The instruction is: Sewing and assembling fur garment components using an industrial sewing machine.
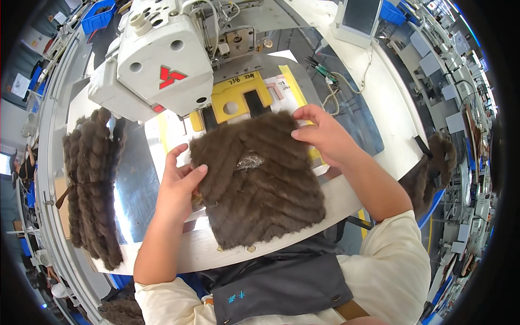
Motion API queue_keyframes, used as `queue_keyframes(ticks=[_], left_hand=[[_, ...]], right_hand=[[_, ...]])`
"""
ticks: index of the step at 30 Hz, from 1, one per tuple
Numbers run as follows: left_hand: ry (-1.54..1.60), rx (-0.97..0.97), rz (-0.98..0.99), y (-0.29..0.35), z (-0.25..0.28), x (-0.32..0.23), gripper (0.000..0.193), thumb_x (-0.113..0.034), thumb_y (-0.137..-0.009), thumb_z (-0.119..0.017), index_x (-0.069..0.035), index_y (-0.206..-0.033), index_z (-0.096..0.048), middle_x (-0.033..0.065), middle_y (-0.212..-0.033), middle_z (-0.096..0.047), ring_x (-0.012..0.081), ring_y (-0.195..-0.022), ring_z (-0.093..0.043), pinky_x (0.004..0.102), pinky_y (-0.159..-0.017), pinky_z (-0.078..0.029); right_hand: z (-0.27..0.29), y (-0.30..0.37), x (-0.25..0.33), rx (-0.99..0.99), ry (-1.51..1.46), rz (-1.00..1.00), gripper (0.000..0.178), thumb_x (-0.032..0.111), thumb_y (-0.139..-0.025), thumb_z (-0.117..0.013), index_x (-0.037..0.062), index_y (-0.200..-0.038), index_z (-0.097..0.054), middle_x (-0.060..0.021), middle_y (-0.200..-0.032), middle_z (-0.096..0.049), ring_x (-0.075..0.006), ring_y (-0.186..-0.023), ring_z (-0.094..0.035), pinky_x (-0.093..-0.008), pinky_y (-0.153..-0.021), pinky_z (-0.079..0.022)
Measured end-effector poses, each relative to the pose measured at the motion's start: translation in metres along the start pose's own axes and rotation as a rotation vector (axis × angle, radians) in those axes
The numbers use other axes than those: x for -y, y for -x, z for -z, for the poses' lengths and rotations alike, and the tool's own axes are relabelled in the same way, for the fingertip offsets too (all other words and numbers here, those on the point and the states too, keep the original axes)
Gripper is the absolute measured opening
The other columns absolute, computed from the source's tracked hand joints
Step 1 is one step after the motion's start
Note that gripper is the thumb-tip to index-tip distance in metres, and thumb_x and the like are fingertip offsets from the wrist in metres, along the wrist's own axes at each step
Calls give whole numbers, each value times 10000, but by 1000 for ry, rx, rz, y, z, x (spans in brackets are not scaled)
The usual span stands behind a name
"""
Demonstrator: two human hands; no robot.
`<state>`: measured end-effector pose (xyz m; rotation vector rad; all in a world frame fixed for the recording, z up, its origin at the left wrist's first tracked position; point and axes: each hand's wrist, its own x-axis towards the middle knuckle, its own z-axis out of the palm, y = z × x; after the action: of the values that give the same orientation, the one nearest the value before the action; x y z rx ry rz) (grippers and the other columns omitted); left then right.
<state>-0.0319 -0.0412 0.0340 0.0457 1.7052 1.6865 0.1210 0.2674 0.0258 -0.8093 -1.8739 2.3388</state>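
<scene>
A view from above of a sewing workstation, where a person in a cream top and dark apron works a square piece of brown fur (260, 179) lying flat on the white worktop (346, 200), its far edge just under the head of a white industrial sewing machine (162, 59). The left hand (176, 187) grips the fur's left edge, thumb on top and fingers curled beneath it; the right hand (322, 135) lies open and flat, fingertips pressing the fur's far right corner. A small patch of silvery mesh (249, 161) shows near the middle of the fur. Under the fur lies a white template sheet, and beyond it a yellow plastic jig (238, 95) with a round hole and a dark slot sits below the needle area. To the left, on a shiny metal plate (135, 184), a bundle of matching brown fur strips (92, 184) is tied around its middle with a brown band. Containers appear only at the rim — a blue plastic bin (98, 15) at the top left holds dark items too small to make out, and another blue bin (391, 12) at the top right is cut off, its contents hidden. More brown fur (436, 168) hangs off the worktop's right edge, partly hidden by the right forearm. The machine head hides the needle itself, and the fisheye rim blurs the rows of workstations at the far right.
</scene>
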Motion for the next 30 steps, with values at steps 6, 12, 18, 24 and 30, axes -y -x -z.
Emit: queue_keyframes(ticks=[6,12,18,24,30], left_hand=[[-1102,-69,-355,2,-12,3,470,-135,-986,-650,-94,-1445,-555,215,-893,-737,338,-785,-722,401,-768,-572],[-1316,-165,-548,-28,-5,8,385,-115,-1007,-547,17,-1363,-605,250,-878,-718,436,-824,-696,518,-749,-552],[-1288,-241,-579,-60,-8,-6,341,-103,-997,-557,17,-1303,-646,276,-912,-715,468,-843,-685,540,-791,-541],[-1324,-264,-514,-70,-16,-10,376,-130,-985,-564,38,-1321,-575,265,-846,-712,476,-807,-687,557,-756,-547],[-1285,-239,-394,-69,-15,-19,405,-129,-974,-595,15,-1350,-562,291,-860,-694,500,-829,-668,581,-736,-512]], right_hand=[[-20,9,22,19,746,-44,432,169,-941,-704,62,-1336,-568,-158,-886,-684,-261,-881,-700,-380,-807,-543],[-28,-22,15,-75,1100,362,391,186,-960,-620,-15,-1295,-640,-277,-1057,-718,-472,-1013,-667,-518,-923,-529],[-28,-61,25,-97,1216,424,343,139,-944,-614,-33,-1239,-655,-277,-1035,-718,-461,-1011,-672,-522,-921,-534],[-30,-68,33,-75,1141,404,417,118,-904,-611,-36,-1293,-617,-293,-1001,-711,-473,-983,-672,-536,-893,-531],[-24,-72,28,-162,1175,362,558,172,-903,-590,0,-1431,-532,-285,-954,-711,-491,-909,-676,-556,-845,-542]])
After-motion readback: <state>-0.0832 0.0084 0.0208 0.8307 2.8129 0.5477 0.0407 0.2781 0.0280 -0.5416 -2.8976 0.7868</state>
